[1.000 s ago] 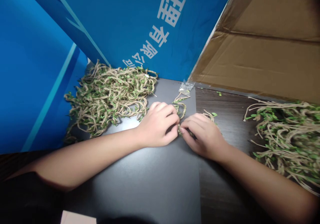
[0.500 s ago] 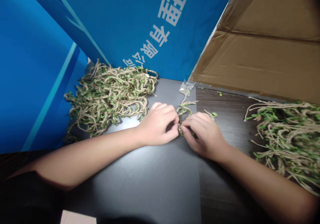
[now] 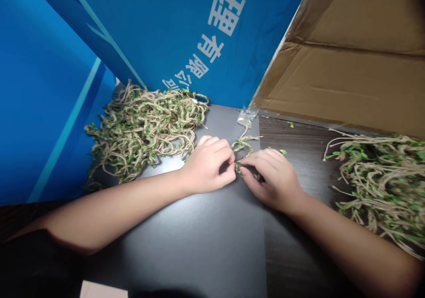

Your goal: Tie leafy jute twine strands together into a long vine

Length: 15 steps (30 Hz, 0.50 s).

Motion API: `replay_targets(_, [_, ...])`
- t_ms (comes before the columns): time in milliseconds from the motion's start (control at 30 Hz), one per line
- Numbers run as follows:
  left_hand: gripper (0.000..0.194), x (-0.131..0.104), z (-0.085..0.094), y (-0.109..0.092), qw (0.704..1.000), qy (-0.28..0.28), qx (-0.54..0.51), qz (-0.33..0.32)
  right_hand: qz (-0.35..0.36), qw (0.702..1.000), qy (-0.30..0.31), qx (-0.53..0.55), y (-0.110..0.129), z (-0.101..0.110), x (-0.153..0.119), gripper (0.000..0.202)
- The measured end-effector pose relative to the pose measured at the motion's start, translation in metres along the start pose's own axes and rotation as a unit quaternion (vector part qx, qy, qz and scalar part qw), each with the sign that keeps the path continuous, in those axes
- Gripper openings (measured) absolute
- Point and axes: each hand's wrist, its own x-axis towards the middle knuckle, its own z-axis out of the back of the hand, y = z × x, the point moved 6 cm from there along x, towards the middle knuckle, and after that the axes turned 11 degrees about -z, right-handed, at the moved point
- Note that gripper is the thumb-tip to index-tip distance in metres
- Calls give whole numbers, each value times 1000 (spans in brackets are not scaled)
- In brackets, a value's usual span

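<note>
Head view: our left-hand grip [image 3: 210, 163] and right-hand grip [image 3: 275, 176] appear to pinch the leafy twine [image 3: 241, 142], tips nearly meeting; exact contact is partly hidden. We should brace the left pinch and make small adjustments with the right. Its free length curls just beyond our hands on the grey board [image 3: 199, 231]; we should hold the ends clear of the left pile [image 3: 149, 129] and right pile [image 3: 387, 183].

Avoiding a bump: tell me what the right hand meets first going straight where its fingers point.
Most likely the left hand, just past the leafy cord between them; exact depth is unclear.
</note>
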Motion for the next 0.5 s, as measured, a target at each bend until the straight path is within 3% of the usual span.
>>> replay_targets(500, [11,0,-5,-4,999,29,-8,-41,70,994,8,-87,14,-2,0,8])
